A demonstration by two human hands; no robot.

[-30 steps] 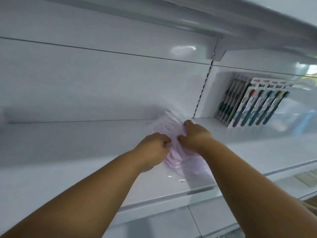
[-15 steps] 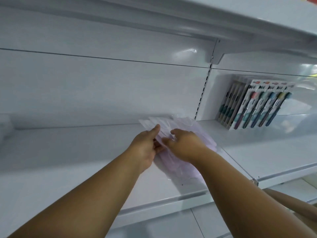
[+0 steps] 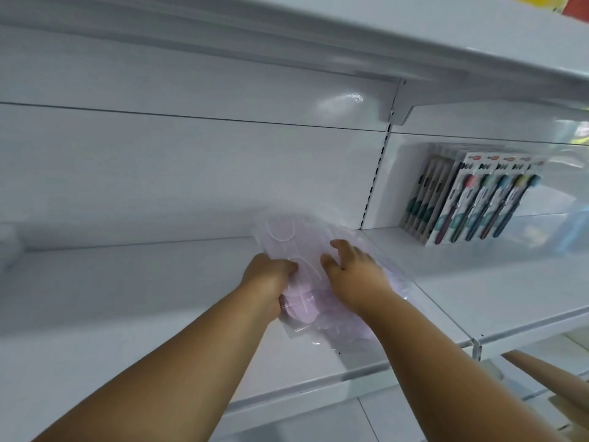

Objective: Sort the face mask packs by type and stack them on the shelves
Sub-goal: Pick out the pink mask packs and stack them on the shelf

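Observation:
A small pile of pale lilac face mask packs [image 3: 296, 242] in clear wrap lies on the white shelf [image 3: 134, 298], near the slotted upright. My left hand [image 3: 266, 280] grips the left edge of the pile, fingers curled over it. My right hand [image 3: 353, 271] rests on top of the packs with its fingers spread and bent. The wrists hide the middle of the pile; its near corner [image 3: 322, 333] sticks out toward the shelf's front edge.
Toothbrush packs [image 3: 475, 199] stand in a row on the neighbouring shelf bay to the right. An upper shelf [image 3: 414, 49] overhangs. A slotted upright [image 3: 376, 173] divides the bays. Another person's arm [image 3: 548, 374] shows low at the right.
The pile has been turned and spread flatter on the shelf. My left hand went from pinching with a raised thumb to curling over the pile's left edge; my right hand opened its fingers on top.

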